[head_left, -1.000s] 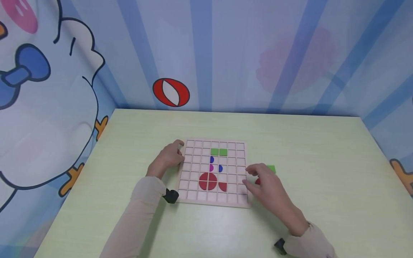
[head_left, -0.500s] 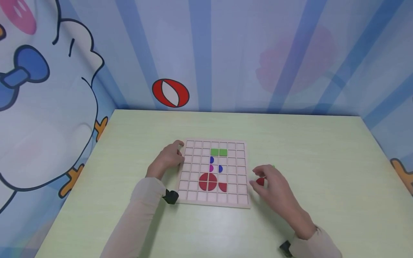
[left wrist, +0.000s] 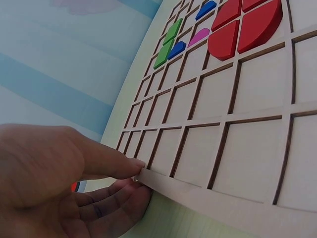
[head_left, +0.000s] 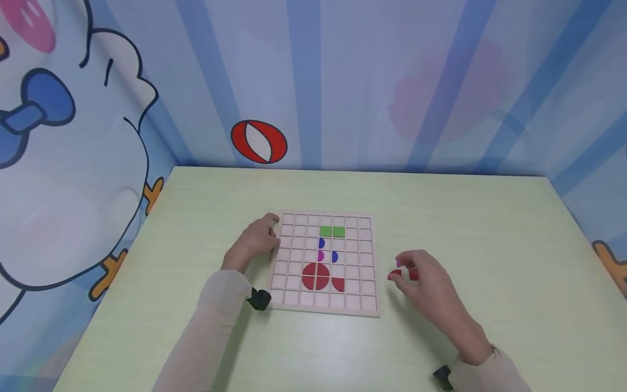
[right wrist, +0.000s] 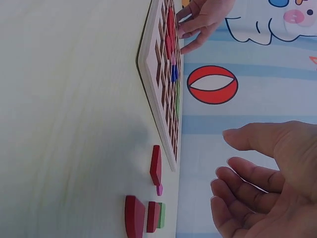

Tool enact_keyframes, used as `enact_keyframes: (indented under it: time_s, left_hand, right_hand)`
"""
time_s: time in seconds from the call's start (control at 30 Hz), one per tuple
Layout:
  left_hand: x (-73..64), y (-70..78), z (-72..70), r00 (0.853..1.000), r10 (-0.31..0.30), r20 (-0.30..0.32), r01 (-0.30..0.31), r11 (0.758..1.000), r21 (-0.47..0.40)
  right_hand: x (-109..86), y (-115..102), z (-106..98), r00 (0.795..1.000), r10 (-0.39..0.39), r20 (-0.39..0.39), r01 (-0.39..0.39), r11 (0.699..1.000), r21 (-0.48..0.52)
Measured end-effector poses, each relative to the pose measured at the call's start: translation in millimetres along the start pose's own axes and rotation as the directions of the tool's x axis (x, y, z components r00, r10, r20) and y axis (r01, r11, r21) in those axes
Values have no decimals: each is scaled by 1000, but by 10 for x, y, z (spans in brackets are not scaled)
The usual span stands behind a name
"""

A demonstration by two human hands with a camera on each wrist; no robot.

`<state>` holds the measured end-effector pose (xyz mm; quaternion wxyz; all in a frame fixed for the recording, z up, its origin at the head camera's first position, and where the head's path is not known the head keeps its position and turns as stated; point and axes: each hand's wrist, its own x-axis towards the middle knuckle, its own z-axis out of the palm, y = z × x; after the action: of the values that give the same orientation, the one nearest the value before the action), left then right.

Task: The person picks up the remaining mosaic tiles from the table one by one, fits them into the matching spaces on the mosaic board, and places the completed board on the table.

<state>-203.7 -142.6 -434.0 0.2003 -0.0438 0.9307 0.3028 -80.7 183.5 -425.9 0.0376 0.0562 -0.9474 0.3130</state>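
A pale square board with a grid of cells [head_left: 325, 312] lies on the table. My left hand [head_left: 254, 237] grips its left edge; in the left wrist view the thumb [left wrist: 124, 167] rests on the rim and the other fingers curl against its side. Red quarter-circle pieces [head_left: 321, 269], green squares [head_left: 326, 231], blue half-rounds [head_left: 334, 256] and a magenta piece [head_left: 320, 255] sit in cells. My right hand [right wrist: 262, 173] hovers right of the board, thumb and fingers apart, holding nothing. Below it lie loose red pieces [right wrist: 156, 166], a small magenta piece [right wrist: 159, 190] and a green one [right wrist: 162, 215].
The pale green table [head_left: 470, 234] meets a blue striped backdrop [head_left: 352, 87] at its far edge. A cartoon figure [head_left: 73, 207] is printed on the left side wall.
My right hand has drawn away from the board to the right, over the loose pieces; more red and a bit of magenta now show by its fingers. The left hand stays put.
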Motion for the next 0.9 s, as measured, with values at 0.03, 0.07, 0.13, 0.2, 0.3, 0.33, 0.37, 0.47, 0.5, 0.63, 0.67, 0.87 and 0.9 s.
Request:
enact_keyframes:
  time_s: [0.03,0.07,0.13,0.2,0.3,0.33,0.37,0.47,0.5,0.63,0.67,0.87,0.9]
  left_hand:
    - [-2,0,-1,1000,-1,0,1,1000,0]
    - [-5,1,-3,1000,-2,-1,2,1000,1]
    - [-10,2,-4,1000,-3,-3,3,1000,6]
    - [-11,1,-1,1000,-5,-4,5,1000,6]
    - [-1,-6,8,1000,-9,-4,9,1000,5]
    - [4,-8,11,1000,-11,-4,11,1000,4]
    - [11,-11,15,1000,-11,-4,11,1000,2]
    - [20,-16,19,1000,-6,0,6,1000,0]
    - [20,-16,17,1000,0,-1,0,1000,2]
    - [10,-13,6,1000,27,-7,-27,999,18]
    - [5,-10,2,999,31,-9,-31,999,21]
    - [-11,6,-21,1000,23,-2,-23,1000,17]
    - [-9,4,-22,1000,22,-1,-22,1000,18]
  right_hand:
    - [-4,8,-9,1000,9,8,-9,1000,4]
    - [-9,15,-16,1000,18,17,-19,1000,9]
    - [-16,24,-31,999,27,25,-27,1000,9]
    - [-24,39,-39,999,26,27,-26,1000,9]
    - [-43,62,-53,999,23,33,-24,1000,16]
    - [-49,72,-58,999,23,37,-24,1000,19]
    - [-59,81,-63,999,26,44,-27,999,19]
    - [-81,116,-74,997,41,64,-42,999,17]
    - [-89,128,-76,996,50,73,-51,999,12]
    - [-107,175,-68,990,101,100,-99,995,-22]
    - [-110,183,-66,988,115,107,-112,993,-31]
    - [-106,202,-56,983,136,123,-131,990,-46]
    - [-102,206,-49,984,128,120,-124,991,-44]
